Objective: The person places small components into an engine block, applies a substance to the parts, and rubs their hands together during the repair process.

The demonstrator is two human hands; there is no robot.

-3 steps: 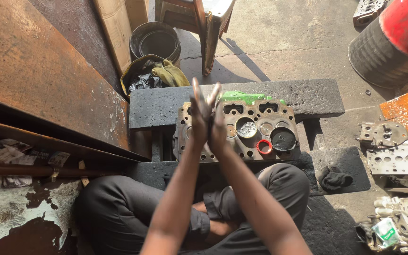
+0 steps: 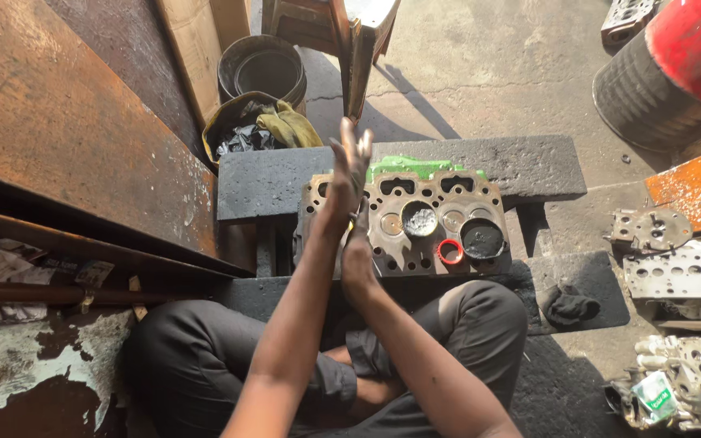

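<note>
L hand [image 2: 349, 166] and R hand [image 2: 356, 243] are pressed palm to palm and offset, a thin rod seemingly pinched between them; I can't tell for sure. Likely spinning it, which needs steady pressure. Under them, at 12 o'clock from the knees, sits a rusty cast cylinder head [image 2: 415, 223] on dark slabs [image 2: 529, 166]. A red ring [image 2: 449, 251] lies at 3, a rag [image 2: 569, 307] at 4.

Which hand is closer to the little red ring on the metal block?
The right hand. It sits low beside the red ring, just left of it. The left hand is raised higher and farther away, above the cylinder head.
</note>
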